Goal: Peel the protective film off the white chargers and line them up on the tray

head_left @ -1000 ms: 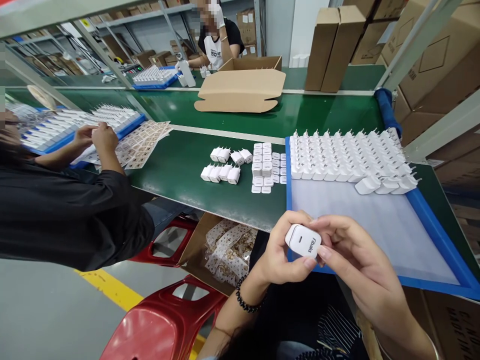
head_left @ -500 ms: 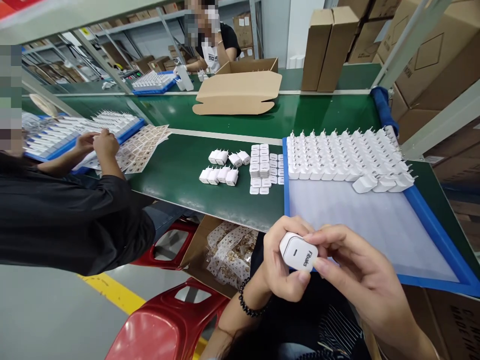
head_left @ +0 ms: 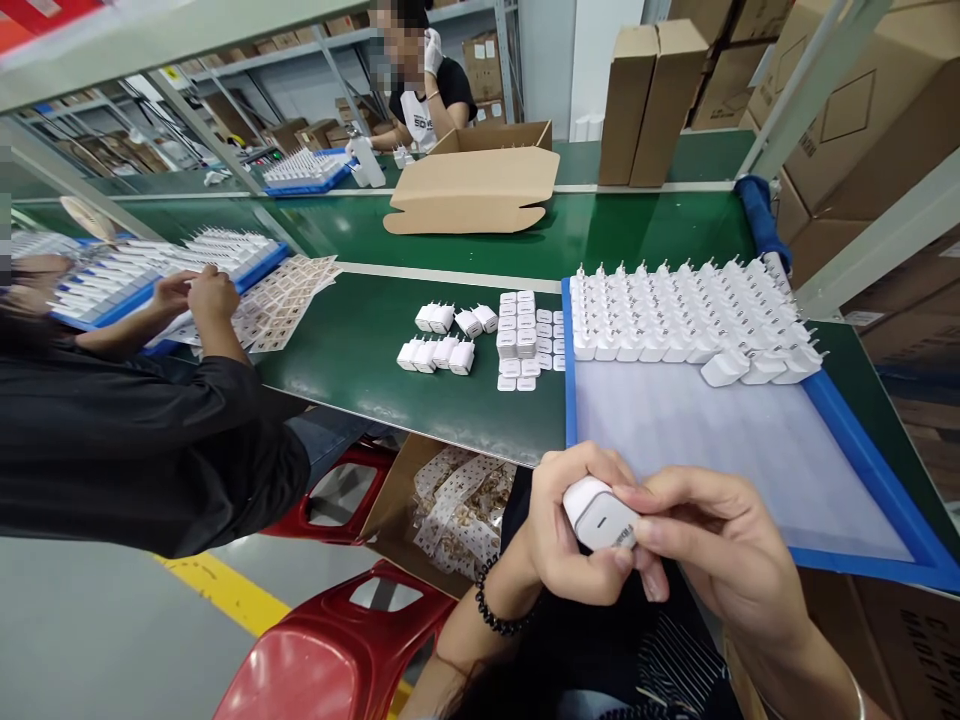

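Observation:
A white charger plug with a small slot and dark lettering on its face is held low in front of me, slot side up. My left hand is closed around its body. My right hand pinches the lettered end between thumb and fingers, partly covering the print. Just beyond, a blue-rimmed tray holds rows of white charger plugs, pins upward, with a few tilted at the front. Left of the tray are stacked white face plates and several loose charger plugs.
A co-worker in black handles something small by another plug tray at left, near sticker sheets. Another person sits across the green bench. Behind lies an open cardboard box. A red stool and a carton of bags stand below.
The charger plug has tilted and turned slightly in my hands, and both hands sit a little lower. My right fingers have shifted over the lettering, hiding more of it.

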`<action>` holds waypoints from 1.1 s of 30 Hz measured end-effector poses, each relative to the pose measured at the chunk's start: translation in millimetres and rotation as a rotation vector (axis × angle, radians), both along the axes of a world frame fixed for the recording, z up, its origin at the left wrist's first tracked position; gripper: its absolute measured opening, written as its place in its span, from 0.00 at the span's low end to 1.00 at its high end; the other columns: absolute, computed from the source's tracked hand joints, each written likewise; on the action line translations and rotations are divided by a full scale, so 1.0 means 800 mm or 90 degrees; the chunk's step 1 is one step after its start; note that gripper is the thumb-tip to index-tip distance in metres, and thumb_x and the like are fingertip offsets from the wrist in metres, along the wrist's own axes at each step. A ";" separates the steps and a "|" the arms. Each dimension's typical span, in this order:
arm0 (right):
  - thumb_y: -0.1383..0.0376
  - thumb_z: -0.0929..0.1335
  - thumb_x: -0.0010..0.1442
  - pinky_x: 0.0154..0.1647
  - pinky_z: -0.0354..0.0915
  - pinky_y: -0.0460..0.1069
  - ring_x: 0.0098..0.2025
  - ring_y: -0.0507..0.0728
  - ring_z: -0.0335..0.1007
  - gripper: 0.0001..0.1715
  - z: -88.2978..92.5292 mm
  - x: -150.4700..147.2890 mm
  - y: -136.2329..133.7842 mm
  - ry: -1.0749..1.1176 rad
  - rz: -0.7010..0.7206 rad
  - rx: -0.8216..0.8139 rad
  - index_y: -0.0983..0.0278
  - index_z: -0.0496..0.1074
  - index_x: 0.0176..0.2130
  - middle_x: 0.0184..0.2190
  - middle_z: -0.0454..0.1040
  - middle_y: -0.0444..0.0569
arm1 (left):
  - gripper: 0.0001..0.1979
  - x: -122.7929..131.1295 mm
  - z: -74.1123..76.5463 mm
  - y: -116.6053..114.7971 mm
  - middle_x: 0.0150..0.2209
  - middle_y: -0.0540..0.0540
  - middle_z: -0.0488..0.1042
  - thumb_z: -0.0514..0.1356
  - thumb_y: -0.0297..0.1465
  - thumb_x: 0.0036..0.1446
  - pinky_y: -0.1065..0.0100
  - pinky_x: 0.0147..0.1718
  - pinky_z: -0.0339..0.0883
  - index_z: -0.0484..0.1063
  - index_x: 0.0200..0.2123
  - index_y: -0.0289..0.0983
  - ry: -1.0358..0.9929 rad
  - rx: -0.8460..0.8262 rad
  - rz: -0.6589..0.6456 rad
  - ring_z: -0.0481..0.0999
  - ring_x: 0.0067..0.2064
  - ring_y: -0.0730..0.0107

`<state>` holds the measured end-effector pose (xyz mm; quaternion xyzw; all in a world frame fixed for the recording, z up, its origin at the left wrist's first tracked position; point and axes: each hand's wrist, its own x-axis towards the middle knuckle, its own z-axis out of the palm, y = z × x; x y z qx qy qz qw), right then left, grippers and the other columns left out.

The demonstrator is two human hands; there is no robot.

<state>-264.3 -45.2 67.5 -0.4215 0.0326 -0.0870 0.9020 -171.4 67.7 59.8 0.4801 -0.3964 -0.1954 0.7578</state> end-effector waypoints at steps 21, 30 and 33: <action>0.42 0.78 0.50 0.11 0.57 0.43 0.11 0.49 0.61 0.34 -0.065 0.028 0.013 0.129 0.088 -0.055 0.68 0.77 0.39 0.16 0.72 0.41 | 0.34 0.027 -0.068 0.036 0.24 0.45 0.73 0.55 0.60 0.62 0.64 0.34 0.67 0.72 0.20 0.37 0.036 0.471 0.247 0.69 0.28 0.66; 0.46 0.81 0.49 0.19 0.50 0.43 0.16 0.45 0.54 0.29 -0.039 0.016 -0.002 0.134 -0.021 -0.223 0.64 0.70 0.28 0.14 0.60 0.34 | 0.35 0.028 -0.050 0.019 0.28 0.47 0.73 0.55 0.63 0.62 0.65 0.37 0.69 0.77 0.25 0.38 -0.028 0.510 0.146 0.69 0.31 0.66; 0.52 0.82 0.48 0.22 0.48 0.44 0.18 0.45 0.47 0.24 -0.042 0.015 -0.006 0.135 -0.069 -0.324 0.64 0.73 0.31 0.14 0.56 0.32 | 0.33 0.028 -0.048 0.009 0.28 0.48 0.72 0.58 0.64 0.59 0.65 0.37 0.69 0.76 0.26 0.38 0.051 0.525 0.169 0.70 0.31 0.66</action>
